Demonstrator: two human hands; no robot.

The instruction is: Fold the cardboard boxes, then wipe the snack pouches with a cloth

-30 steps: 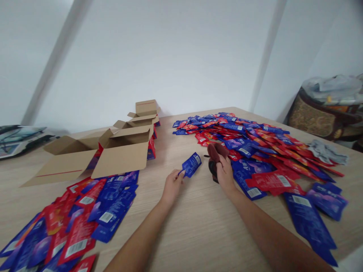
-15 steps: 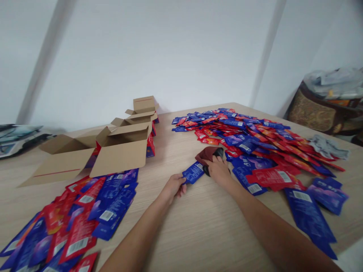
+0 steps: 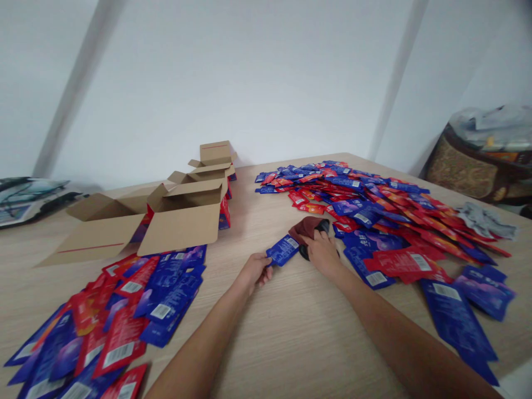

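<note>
Between the thumb and fingers of my left hand (image 3: 254,270) is one end of a blue packet (image 3: 283,250) with a white barcode. The packet's far end reaches a dark brown, cloth-like thing (image 3: 306,227) with black rounded parts. My right hand (image 3: 322,250) rests over that thing with its fingers curled onto it; its exact kind is unclear. Just right of the right hand begins a big heap of red and blue packets (image 3: 374,205). A second spread of red and blue packets (image 3: 120,310) covers the table at the left front.
Open cardboard boxes (image 3: 183,227) with raised flaps stand in a row at the left, back towards the wall. A grey crumpled cloth (image 3: 484,220) lies at the heap's right edge. A patterned chair (image 3: 457,166) carrying plastic-wrapped things stands beyond the table (image 3: 266,343).
The whole scene sits slightly further right in the picture. Both hands keep nearly the same place, with the blue packet and the brown thing still between them.
</note>
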